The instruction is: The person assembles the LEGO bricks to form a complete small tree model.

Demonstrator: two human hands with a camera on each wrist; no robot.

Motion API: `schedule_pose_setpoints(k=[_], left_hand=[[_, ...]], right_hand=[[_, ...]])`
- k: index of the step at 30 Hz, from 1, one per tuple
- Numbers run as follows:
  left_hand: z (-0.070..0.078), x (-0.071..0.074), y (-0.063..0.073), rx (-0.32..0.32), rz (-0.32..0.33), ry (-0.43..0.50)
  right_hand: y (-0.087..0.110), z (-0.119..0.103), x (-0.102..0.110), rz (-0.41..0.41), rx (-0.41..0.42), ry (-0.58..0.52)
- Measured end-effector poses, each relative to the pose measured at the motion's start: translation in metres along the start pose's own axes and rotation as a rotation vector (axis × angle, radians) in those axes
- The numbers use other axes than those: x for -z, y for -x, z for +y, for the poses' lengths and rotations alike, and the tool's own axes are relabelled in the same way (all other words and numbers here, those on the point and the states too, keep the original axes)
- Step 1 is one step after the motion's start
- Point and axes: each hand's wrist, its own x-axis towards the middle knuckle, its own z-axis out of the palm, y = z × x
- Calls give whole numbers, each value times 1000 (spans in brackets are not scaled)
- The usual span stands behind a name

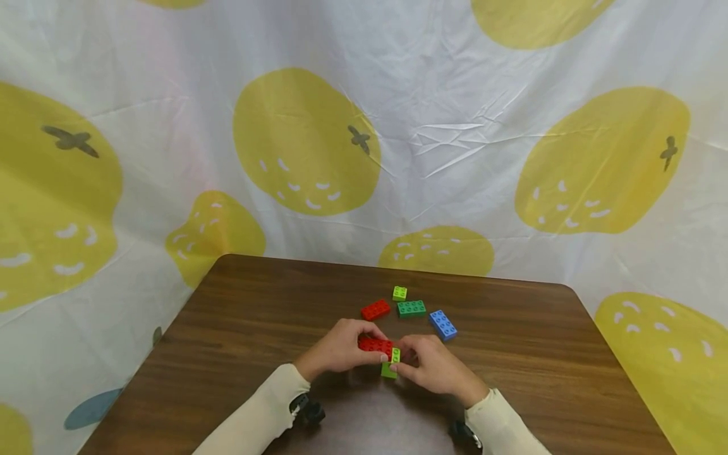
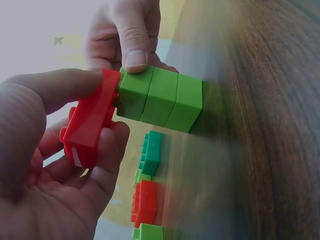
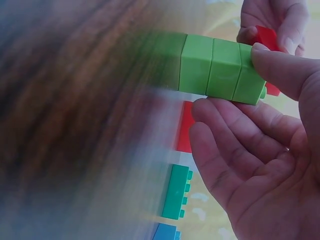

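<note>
The cream sleeves (image 1: pixel 256 414) are seen nearest, on the near side of the stack of three lime-green toy bricks (image 2: pixel 160 97), which seems to be stood upright on the wood-grain table (image 1: pixel 512 354). At the stack's top, a red studded brick (image 2: pixel 87 125) is held so that it reaches out to the left, gripped by the left hand (image 1: pixel 344 347) between thumb and curled fingers. The stack is pinched near its top by the right hand (image 1: pixel 435 363).

The step in hand is judged to be the seating of the red brick on the stack's studs; whether they are engaged cannot be told. It is best done with the stack braced, the brick kept level, and pressure applied directly above the stack, since the overhang could tip it.

Beyond the stack, a loose red brick (image 1: pixel 375 309), a small lime brick (image 1: pixel 400 293), a dark green brick (image 1: pixel 412 309) and a blue brick (image 1: pixel 443 325) are laid.
</note>
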Motion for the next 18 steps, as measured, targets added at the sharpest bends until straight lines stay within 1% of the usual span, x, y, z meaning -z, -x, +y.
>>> schedule_pose_setpoints(k=[4,10,18], left_hand=[[1,0,0,-4,-9,18],[1,1,-1,-22,-9,6],[2,2,0,-4,-19,0]], right_hand=[[0,0,0,-6,1,1],[-2,0,2,-19,18,21],[-5,2,5,-43,27,57]])
